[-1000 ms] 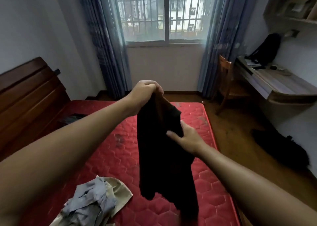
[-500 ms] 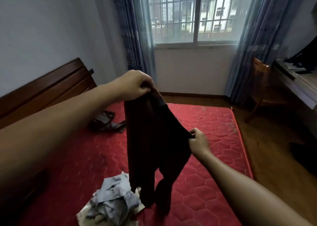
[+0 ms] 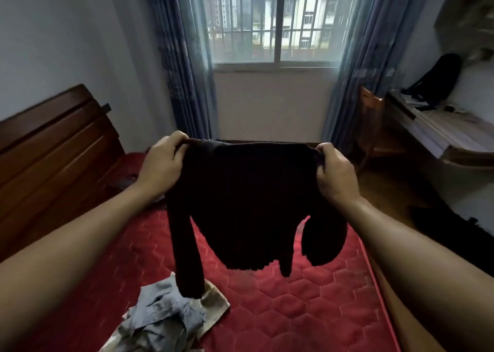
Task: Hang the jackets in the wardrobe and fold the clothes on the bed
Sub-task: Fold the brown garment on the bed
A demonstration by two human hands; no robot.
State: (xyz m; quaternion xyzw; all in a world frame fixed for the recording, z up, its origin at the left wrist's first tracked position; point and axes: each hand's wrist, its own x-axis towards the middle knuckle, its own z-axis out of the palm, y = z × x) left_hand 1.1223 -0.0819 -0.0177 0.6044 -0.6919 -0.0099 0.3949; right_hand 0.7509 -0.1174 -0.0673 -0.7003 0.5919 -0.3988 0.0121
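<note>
- My left hand and right hand each have fingers curled round one shoulder of the sweater.
- I hold it up in the air over the bed, spread wide between my hands.
- If one hand lets go, I think the sweater would swing down and bunch up, because it is soft and floppy.
- The left sleeve hangs long, down in front of the pile of gray clothes. I cannot tell if it touches. It might catch there and drag the pile.
- The right sleeve is curled up on itself. Laid down like that, the fold could come out lumpy.
- The sweater is black and looks knitted, with a ribbed neck at the top. Its body hangs mostly flat.
</note>
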